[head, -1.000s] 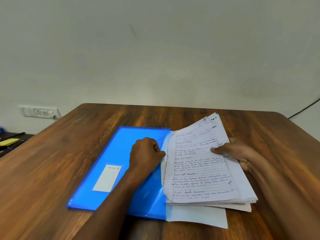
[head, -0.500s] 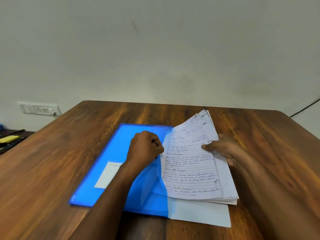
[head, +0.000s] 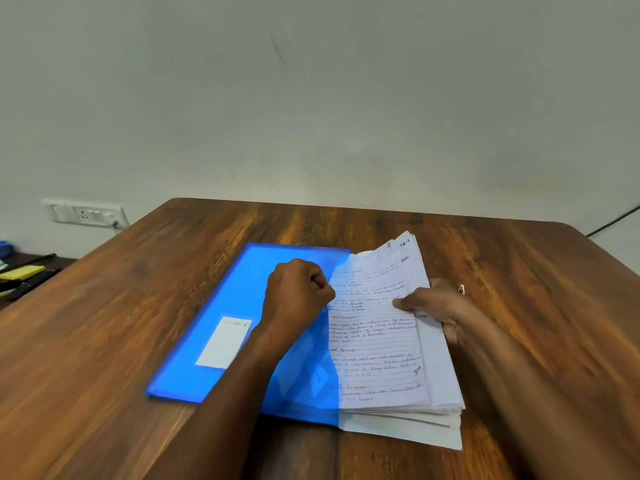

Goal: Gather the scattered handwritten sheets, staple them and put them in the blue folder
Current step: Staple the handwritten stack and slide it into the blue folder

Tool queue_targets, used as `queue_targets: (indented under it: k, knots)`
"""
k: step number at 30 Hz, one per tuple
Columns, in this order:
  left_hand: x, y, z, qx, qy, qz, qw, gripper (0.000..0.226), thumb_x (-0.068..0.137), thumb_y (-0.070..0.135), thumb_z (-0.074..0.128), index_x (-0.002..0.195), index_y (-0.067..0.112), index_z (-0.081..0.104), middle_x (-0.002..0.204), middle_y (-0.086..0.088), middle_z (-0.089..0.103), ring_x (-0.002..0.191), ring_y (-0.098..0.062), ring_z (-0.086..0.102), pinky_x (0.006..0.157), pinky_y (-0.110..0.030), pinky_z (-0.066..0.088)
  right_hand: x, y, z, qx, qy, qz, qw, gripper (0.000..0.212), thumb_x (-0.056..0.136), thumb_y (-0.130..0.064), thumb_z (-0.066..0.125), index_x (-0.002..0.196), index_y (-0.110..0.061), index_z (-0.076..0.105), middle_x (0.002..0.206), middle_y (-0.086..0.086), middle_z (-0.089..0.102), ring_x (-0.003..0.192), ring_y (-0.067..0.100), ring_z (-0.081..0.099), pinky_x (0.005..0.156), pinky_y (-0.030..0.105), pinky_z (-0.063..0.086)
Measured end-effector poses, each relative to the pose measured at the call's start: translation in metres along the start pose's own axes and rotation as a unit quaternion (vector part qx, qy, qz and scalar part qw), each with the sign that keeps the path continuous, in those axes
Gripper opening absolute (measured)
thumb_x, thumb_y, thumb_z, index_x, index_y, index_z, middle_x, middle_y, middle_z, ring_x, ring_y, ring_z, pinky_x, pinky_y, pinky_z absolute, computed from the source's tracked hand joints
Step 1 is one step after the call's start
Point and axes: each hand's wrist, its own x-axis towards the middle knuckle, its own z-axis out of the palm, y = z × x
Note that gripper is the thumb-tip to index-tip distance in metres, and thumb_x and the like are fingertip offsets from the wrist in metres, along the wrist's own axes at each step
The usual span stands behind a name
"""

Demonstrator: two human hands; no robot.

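Observation:
A blue folder with a white label lies flat on the wooden table. My left hand is curled at the folder's open right edge and seems to pinch the cover flap there. A thick stack of handwritten sheets has its left side tucked under that blue edge. My right hand grips the stack's right side, thumb on top of the written page. The lowest sheet sticks out at the near right corner.
A wall socket plate is on the wall at left. A dark side surface with a yellow pad and pens lies at the far left edge. A black cable runs down the wall at right.
The stack of sheets has slid left, further under the folder's cover edge, and my right hand moved with it. My left hand stays at the folder edge.

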Motion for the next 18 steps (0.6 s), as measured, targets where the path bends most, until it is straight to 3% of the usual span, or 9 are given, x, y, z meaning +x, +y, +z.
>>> queue_targets:
  k: [7, 10, 14, 18]
  knots:
    - [0.0, -0.001, 0.001, 0.003, 0.007, 0.009, 1.0, 0.02, 0.081, 0.013, 0.083, 0.064, 0.014, 0.072, 0.056, 0.005, 0.067, 0.055, -0.011, 0.068, 0.06, -0.043, 0.062, -0.013, -0.021, -0.028, -0.01, 0.058, -0.03, 0.998, 0.023, 0.087, 0.013, 0.071, 0.103, -0.002, 0.062, 0.096, 0.017, 0.074, 0.063, 0.03, 0.076, 0.045, 0.036, 0.058]
    - [-0.001, -0.001, 0.004, 0.006, 0.007, 0.008, 1.0, 0.021, 0.081, 0.013, 0.083, 0.064, 0.014, 0.071, 0.057, 0.005, 0.067, 0.055, -0.011, 0.067, 0.06, -0.043, 0.062, -0.014, -0.029, -0.045, 0.008, 0.067, -0.037, 0.997, 0.03, 0.086, 0.014, 0.071, 0.112, 0.004, 0.062, 0.101, 0.021, 0.075, 0.075, 0.037, 0.077, 0.053, 0.043, 0.063]
    - [-0.001, -0.003, 0.008, 0.011, 0.003, 0.005, 1.0, 0.021, 0.082, 0.016, 0.084, 0.065, 0.015, 0.071, 0.059, 0.005, 0.067, 0.056, -0.011, 0.066, 0.062, -0.043, 0.062, -0.012, -0.029, -0.06, 0.027, 0.056, -0.035, 0.997, 0.04, 0.084, 0.014, 0.071, 0.123, 0.007, 0.063, 0.111, 0.027, 0.075, 0.096, 0.049, 0.074, 0.089, 0.067, 0.057]
    - [-0.002, -0.003, 0.011, 0.013, 0.012, 0.011, 1.0, 0.021, 0.081, 0.016, 0.083, 0.065, 0.015, 0.07, 0.06, 0.005, 0.066, 0.058, -0.012, 0.064, 0.062, -0.041, 0.061, -0.009, -0.027, -0.068, 0.031, 0.047, -0.033, 0.998, 0.043, 0.081, 0.012, 0.074, 0.123, 0.005, 0.063, 0.113, 0.027, 0.075, 0.099, 0.05, 0.074, 0.094, 0.068, 0.054]
